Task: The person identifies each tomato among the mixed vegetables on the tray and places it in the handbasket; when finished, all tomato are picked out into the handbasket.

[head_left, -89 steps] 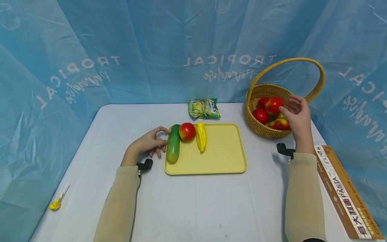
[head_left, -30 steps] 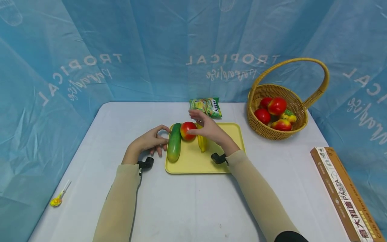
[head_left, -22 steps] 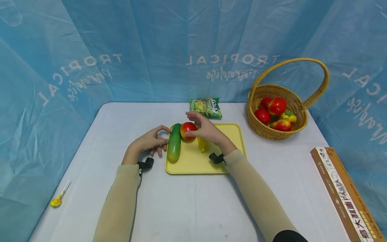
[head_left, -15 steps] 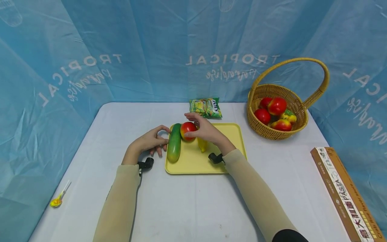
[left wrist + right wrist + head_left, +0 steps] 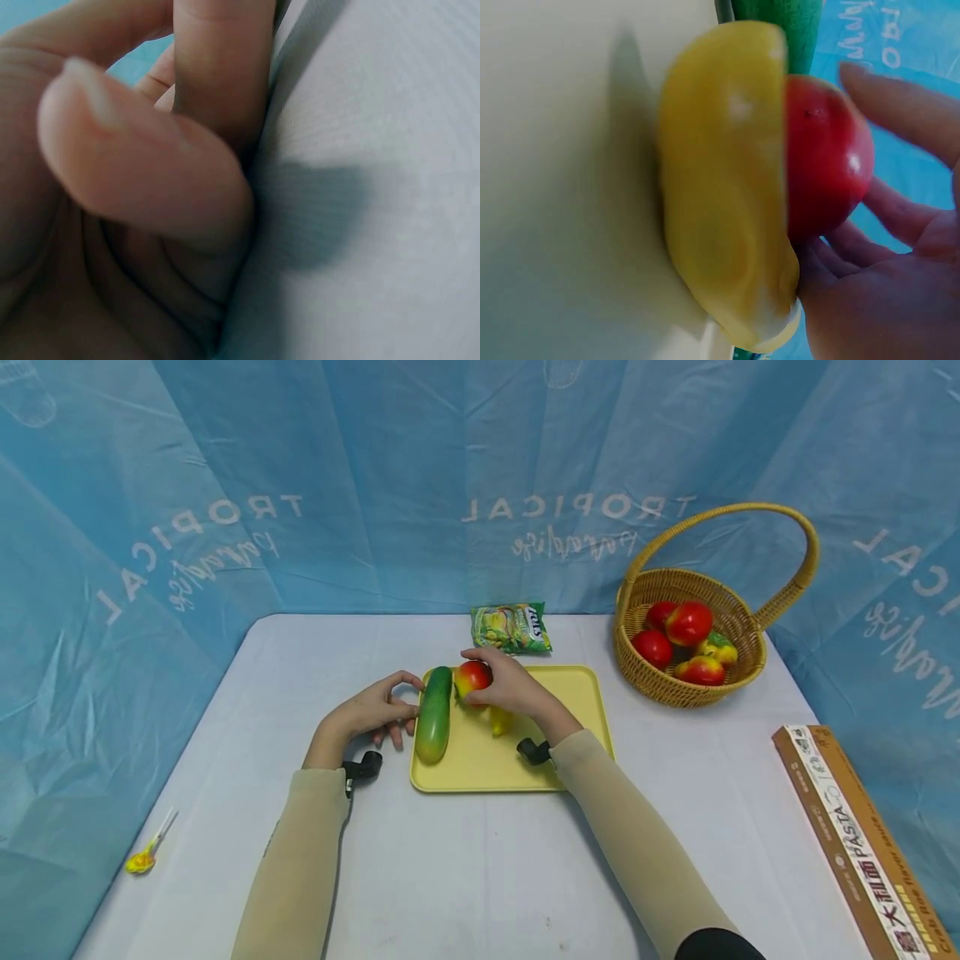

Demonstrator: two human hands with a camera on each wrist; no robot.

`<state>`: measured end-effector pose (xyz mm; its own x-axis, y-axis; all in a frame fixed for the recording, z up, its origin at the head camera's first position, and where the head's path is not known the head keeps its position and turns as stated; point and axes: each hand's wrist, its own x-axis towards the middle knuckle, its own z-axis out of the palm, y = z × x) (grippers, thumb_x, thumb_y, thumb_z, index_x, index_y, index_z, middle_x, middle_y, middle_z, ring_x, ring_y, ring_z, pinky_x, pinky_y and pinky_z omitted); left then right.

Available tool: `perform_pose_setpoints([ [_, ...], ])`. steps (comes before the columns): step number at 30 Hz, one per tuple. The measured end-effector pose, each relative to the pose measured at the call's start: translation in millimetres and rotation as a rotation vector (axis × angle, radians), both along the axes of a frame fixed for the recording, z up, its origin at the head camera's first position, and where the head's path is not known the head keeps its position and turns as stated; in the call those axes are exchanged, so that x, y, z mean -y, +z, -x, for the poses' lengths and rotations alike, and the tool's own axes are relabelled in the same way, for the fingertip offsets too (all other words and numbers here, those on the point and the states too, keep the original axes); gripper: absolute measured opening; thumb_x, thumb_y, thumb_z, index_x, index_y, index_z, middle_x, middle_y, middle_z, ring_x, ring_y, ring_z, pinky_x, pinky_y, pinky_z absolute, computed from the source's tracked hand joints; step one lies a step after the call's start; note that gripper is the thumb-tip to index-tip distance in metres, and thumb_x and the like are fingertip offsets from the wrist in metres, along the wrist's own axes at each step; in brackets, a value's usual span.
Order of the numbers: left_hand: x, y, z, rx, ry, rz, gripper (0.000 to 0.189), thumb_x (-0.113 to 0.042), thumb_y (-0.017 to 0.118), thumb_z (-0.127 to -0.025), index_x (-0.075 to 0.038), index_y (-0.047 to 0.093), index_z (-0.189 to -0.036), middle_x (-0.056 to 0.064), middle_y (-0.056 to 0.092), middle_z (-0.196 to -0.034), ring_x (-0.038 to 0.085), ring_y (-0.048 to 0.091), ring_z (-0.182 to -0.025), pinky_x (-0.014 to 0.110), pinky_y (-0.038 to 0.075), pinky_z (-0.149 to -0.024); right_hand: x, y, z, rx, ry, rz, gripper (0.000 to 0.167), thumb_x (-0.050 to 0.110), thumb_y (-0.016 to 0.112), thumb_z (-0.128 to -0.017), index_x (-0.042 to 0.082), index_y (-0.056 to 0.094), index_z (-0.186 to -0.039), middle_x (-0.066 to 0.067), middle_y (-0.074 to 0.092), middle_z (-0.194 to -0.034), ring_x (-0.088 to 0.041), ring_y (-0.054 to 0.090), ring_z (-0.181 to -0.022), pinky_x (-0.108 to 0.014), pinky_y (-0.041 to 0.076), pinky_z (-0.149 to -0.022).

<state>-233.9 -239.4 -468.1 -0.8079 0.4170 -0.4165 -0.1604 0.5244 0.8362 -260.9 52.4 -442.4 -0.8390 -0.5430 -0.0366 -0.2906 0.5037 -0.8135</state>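
Observation:
A pale yellow tray (image 5: pixel 517 768) holds a green cucumber (image 5: pixel 433 718) along its left side. Right of the cucumber is a red and yellow apple (image 5: pixel 471 678), tilted, with a gap between them. My right hand (image 5: pixel 512 685) reaches over the tray and grips the apple between thumb and fingers. Below that hand lies a banana (image 5: pixel 720 180), mostly covered by it in the head view. My left hand (image 5: pixel 371 708) rests at the tray's left rim, index finger and thumb apart and bent, fingertips close beside the cucumber. In the left wrist view its fingers (image 5: pixel 221 75) lie against the white tablecloth, holding nothing.
A wicker basket (image 5: pixel 637 672) with several red and yellow fruits stands at back right. Behind the tray lies a green snack packet (image 5: pixel 512 628). A brown pasta box (image 5: pixel 862 839) lies at right, a yellow lollipop (image 5: pixel 142 860) at left. Blue curtains hang behind.
My right hand has come from the basket to the tray and closed on the apple. The apple has tilted and shifted slightly right, away from the cucumber. My left hand has stayed put.

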Motion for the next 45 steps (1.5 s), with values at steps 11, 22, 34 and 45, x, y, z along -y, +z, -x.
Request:
perform_pose_setpoints([
  [11,-2.3,2.1,-1.1,0.010,0.028,0.007,0.047,-0.024,0.063,-0.104,-0.021,0.041,-0.146,0.009,0.075,-0.081,0.021,0.072,-0.055,0.027,0.048,-0.045,3.1,1.3,1.1,-0.043,-0.016,-0.060,0.071,0.021,0.084,-0.092,0.007,0.052,-0.154,-0.011,0.052,-0.157,-0.030,0.055,-0.137,-0.043,0.045,-0.122],
  [22,-0.4,-0.5,-1.3,0.007,0.007,0.002,0.048,-0.026,0.063,-0.106,-0.019,0.040,-0.147,0.011,0.076,-0.083,0.021,0.072,-0.056,0.028,0.048,-0.045,-5.8,12.9,-6.9,0.043,-0.051,0.124,0.065,0.024,0.082,-0.094,0.011,0.055,-0.152,-0.008,0.052,-0.158,-0.033,0.052,-0.148,-0.045,0.045,-0.123],
  [34,-1.9,0.8,-1.4,0.001,0.024,0.034,0.046,-0.027,0.064,-0.104,-0.023,0.042,-0.144,0.010,0.076,-0.082,0.021,0.070,-0.054,0.027,0.048,-0.044,-22.3,33.6,-12.6,0.115,-0.075,0.255,0.069,0.028,0.081,-0.095,0.015,0.050,-0.156,-0.005,0.052,-0.160,-0.032,0.053,-0.148,-0.046,0.048,-0.120],
  [45,-2.0,0.9,-1.2,0.001,0.015,0.031,0.048,-0.026,0.063,-0.104,-0.021,0.041,-0.147,0.010,0.076,-0.083,0.021,0.071,-0.055,0.028,0.048,-0.045,-44.7,40.7,-15.0,0.074,-0.077,0.293,0.066,0.028,0.081,-0.095,0.017,0.054,-0.154,-0.005,0.050,-0.161,-0.031,0.055,-0.144,-0.049,0.044,-0.123],
])
